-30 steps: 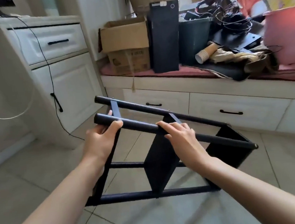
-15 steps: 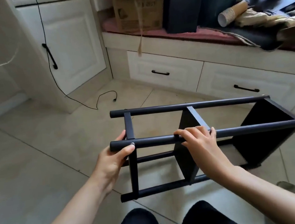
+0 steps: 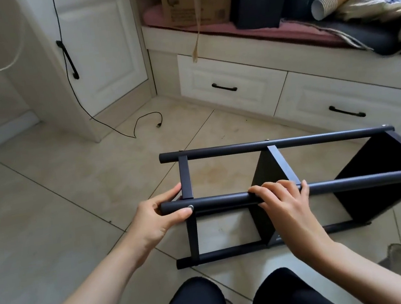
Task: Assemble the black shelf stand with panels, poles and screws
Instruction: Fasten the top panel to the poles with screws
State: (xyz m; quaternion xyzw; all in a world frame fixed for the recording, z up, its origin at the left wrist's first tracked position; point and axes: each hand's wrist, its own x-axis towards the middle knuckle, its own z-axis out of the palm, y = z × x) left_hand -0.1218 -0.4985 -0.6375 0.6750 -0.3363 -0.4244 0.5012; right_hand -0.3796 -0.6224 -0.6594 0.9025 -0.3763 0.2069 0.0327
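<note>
My fingers (image 3: pixel 277 188) are curled over the near pole (image 3: pixel 225 200) of the black shelf stand (image 3: pixel 286 192) — that is my right hand (image 3: pixel 287 207), gripping from above about the pole's middle, just where the middle panel (image 3: pixel 262 169) meets it. My left hand (image 3: pixel 157 219) clamps the same pole at its left end, thumb lying along the front with its tip beside a silver screw (image 3: pixel 190 207), the other fingers wrapped round behind.

The stand lies on its side on the tiled floor (image 3: pixel 61 192), long way running left to right in front of my knees (image 3: pixel 236 297). The far pole (image 3: pixel 276 144) runs parallel to the one I hold, with small screw heads along its top. A lower pole (image 3: pixel 221 254) rests on the tiles near me. Three dark panels cross between the poles: a left panel (image 3: pixel 185 178) seen edge-on, the middle one, and a right panel (image 3: pixel 382 176) showing its broad face.

Beyond the stand are white drawers (image 3: pixel 232 85) with black handles under a window seat (image 3: pixel 268 31), which carries a cardboard box (image 3: pixel 197 2), a stack of paper cups (image 3: pixel 330 2) and other dark things — I cannot make those out. A black cable (image 3: pixel 116 126) trails down past the white cupboard door (image 3: pixel 100 45) and ends loose on the floor.
</note>
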